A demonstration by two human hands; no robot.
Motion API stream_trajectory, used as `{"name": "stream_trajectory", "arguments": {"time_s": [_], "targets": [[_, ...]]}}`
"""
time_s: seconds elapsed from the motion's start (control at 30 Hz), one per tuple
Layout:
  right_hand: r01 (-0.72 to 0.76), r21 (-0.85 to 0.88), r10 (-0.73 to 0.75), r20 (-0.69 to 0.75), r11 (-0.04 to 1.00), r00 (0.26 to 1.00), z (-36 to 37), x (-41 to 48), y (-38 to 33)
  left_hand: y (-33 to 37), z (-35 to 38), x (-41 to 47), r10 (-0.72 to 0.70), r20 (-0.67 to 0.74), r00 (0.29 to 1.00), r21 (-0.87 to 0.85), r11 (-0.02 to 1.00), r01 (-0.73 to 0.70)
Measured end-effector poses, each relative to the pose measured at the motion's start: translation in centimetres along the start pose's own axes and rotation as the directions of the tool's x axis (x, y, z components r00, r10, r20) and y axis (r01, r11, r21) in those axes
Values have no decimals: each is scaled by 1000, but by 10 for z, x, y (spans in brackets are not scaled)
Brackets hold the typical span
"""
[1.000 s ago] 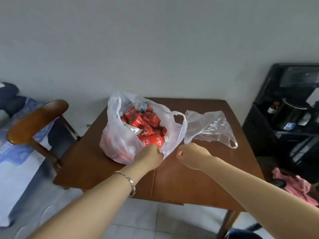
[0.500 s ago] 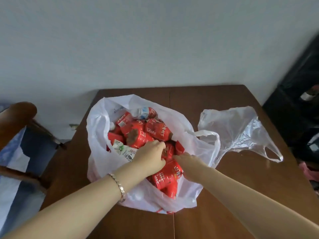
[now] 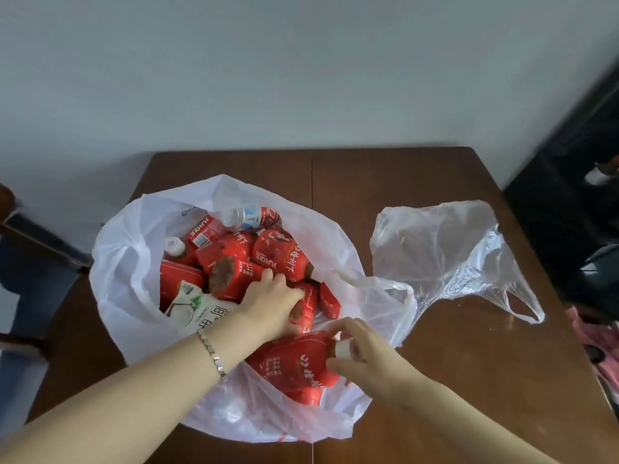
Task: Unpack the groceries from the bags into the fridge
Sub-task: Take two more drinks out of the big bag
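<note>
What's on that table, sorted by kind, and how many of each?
White plastic carrier bag, full: 1
Clear plastic bag, empty: 1
Red-labelled plastic bottles: at least 10 showing, others possibly buried
White-and-green carton: 1
Total: at least 13

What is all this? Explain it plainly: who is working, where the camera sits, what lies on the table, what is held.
No machine: the grips are a person's bare hands, filmed from one camera on their head, looking down. On the wooden table stands a white bag full of red bottles, with an empty clear bag beside it. The right hand pinches a red bottle near its white cap. The left hand reaches among the other bottles; whether it holds one is unclear.
</note>
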State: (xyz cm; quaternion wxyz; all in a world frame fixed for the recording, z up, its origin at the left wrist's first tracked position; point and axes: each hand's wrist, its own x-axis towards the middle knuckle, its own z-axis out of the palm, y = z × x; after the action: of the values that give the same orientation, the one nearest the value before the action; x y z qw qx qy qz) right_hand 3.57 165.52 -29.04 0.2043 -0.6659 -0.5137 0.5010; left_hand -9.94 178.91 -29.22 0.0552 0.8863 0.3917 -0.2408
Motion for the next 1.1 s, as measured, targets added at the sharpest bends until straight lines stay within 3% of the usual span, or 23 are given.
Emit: {"name": "stream_trajectory", "arguments": {"time_s": [0.1, 0.17, 0.23, 0.3, 0.43, 0.53, 0.6, 0.87, 1.0, 1.1], "targets": [[-36, 45, 46, -228, 998, 973, 8, 1, 6, -9, -9, -17, -129, -224, 966, -272, 960, 65], [-62, 16, 64, -354, 998, 933, 12, 5, 7, -15, -13, -30, -262, -415, 871, -482, 876, 33], [-64, -14, 53, -412, 998, 910, 15, 9, 5, -14, -19, -42, -350, -496, 794, -633, 772, -54], [-13, -80, -22, -419, 997, 908, 17, 10, 1, -12, -23, -50, -440, -419, 794, -784, 616, -73], [67, -83, -100, -496, 994, 862, 9, 6, -9, -15, -26, -57, -566, -143, 812, -989, 102, -103], [91, -65, -110, -416, 994, 902, -5, -1, -18, -14, -25, -61, -542, 23, 840, -993, -112, -45], [160, -131, -195, -323, 978, 926, -12, -6, -22, -8, -25, -65, -480, 105, 871, -976, -217, -2], [304, -244, -355, -203, 921, 912, -25, -31, -33, 7, -13, -72, -174, 335, 926, -839, -502, 209], [300, -350, -358, -114, 888, 927, -25, -31, -41, 11, -16, -72, -216, 354, 910, -832, -517, 201], [281, -388, -342, -95, 878, 935, -23, -28, -40, 12, -21, -69, -264, 396, 880, -854, -457, 247]]}}
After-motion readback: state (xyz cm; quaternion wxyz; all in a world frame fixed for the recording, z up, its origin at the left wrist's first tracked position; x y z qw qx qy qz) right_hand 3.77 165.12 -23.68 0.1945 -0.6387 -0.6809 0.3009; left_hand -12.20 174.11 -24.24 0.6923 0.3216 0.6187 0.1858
